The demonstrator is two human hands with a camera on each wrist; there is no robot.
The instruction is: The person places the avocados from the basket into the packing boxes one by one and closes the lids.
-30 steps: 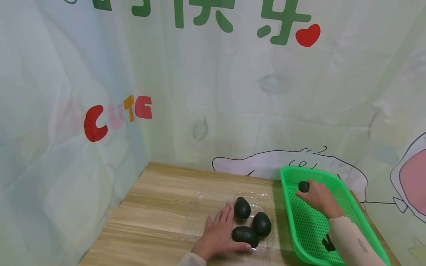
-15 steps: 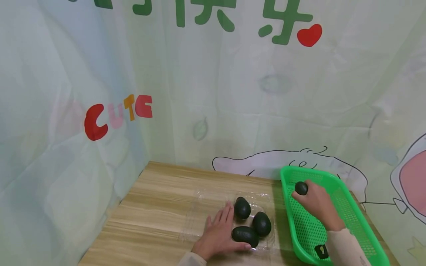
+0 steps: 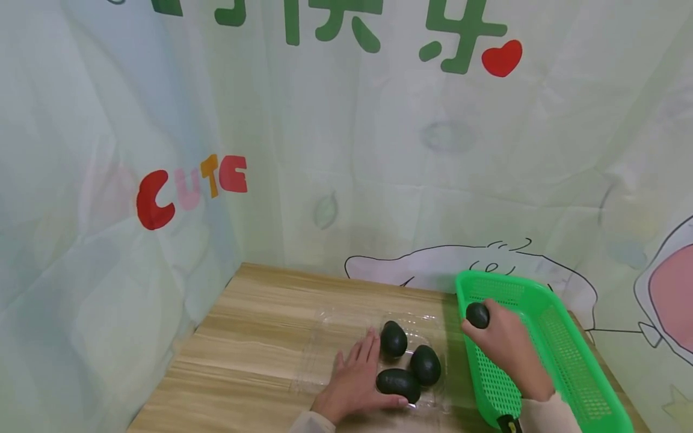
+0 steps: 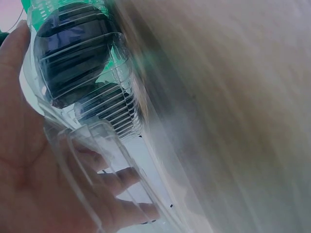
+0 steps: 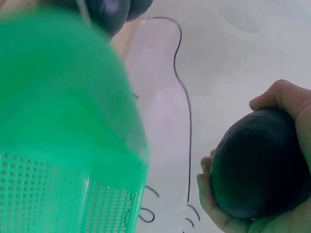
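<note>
Printed cloth hangs behind a wooden table (image 3: pixel 254 337), with red and orange letters spelling CUTE (image 3: pixel 192 187) at the left and a red heart (image 3: pixel 502 58) among green characters higher up. Going rightward along the table, the left hand (image 3: pixel 354 382) lies flat with fingers straight, pressing on the open clear plastic clamshell (image 3: pixel 346 346); the left wrist view shows its ribbed wall just in front of the palm. Three avocados (image 3: pixel 406 364) sit in the tray half, touching or nearly touching one another, the nearest against the thumb. Right of them, the right hand (image 3: pixel 500 349) hovers over the left rim of the green basket (image 3: pixel 563 355), fingers curled round a fourth avocado (image 5: pixel 257 162) held clear of the mesh. The likeliest slip, as I judge it, is at that rim: the hand's underside looks close to it, and a knock could tip the light basket or jar the fruit loose. The smooth, rounded skin would roll if dropped on the bare wood. The thin clamshell could also skid or flex if the flat hand eases off, and the three fruits already crowd the tray, leaving little room beside them. A small dark object at the basket's near end is too cut off to identify.
</note>
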